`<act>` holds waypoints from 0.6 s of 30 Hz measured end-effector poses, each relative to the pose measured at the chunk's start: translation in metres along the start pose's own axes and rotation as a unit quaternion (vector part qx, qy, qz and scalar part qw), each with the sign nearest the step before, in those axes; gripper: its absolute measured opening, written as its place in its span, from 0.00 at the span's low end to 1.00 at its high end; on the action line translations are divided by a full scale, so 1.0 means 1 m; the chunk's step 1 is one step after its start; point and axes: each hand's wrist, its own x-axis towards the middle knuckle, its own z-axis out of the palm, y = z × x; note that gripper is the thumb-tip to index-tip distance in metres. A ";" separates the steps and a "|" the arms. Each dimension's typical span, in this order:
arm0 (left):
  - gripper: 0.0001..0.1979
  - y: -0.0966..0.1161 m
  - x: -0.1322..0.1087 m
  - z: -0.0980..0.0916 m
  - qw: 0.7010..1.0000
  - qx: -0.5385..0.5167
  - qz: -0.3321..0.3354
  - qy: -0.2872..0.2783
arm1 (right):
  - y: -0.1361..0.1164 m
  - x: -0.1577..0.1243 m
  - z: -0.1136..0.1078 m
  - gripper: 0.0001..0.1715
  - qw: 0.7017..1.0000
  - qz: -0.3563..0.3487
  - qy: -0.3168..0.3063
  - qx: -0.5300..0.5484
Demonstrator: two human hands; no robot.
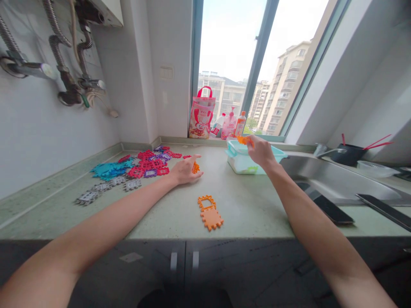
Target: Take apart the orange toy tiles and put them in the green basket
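Note:
My left hand (pixel 185 170) rests on the pale green counter (pixel 250 205), its fingers curled around an orange puzzle tile (pixel 195 167). Just left of it lies a heap of red and purple tiles (pixel 150 162), then blue tiles (pixel 109 170) and a few grey tiles (pixel 105 188). My right hand (pixel 261 150) hovers over a turquoise plastic box (pixel 239 159) and pinches another orange tile (pixel 244 140) above its rim. Two joined orange tiles (pixel 209 212) lie near the counter's front edge between my arms.
A steel sink (pixel 334 182) with a tap is at the right, a dark phone (pixel 332 209) on its near rim. A red bag (pixel 202 114) and bottles (pixel 231 124) stand on the window sill. Pipes and valves (pixel 69 81) hang on the left wall.

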 end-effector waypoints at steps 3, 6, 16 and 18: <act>0.37 0.000 0.000 -0.001 1.000 -0.012 0.010 0.000 | 0.007 0.000 0.006 0.18 0.998 0.025 -0.052 -0.038; 0.38 -0.001 0.000 0.000 0.999 -0.025 0.020 0.005 | 0.006 0.000 0.008 0.19 0.996 0.026 -0.067 -0.053; 0.38 -0.004 0.002 0.002 0.998 -0.042 0.009 -0.035 | 0.008 0.001 0.006 0.18 0.997 0.008 -0.070 -0.023; 0.38 -0.003 0.002 0.002 0.998 -0.049 0.019 -0.029 | 0.002 0.000 0.002 0.18 0.999 -0.014 -0.039 -0.002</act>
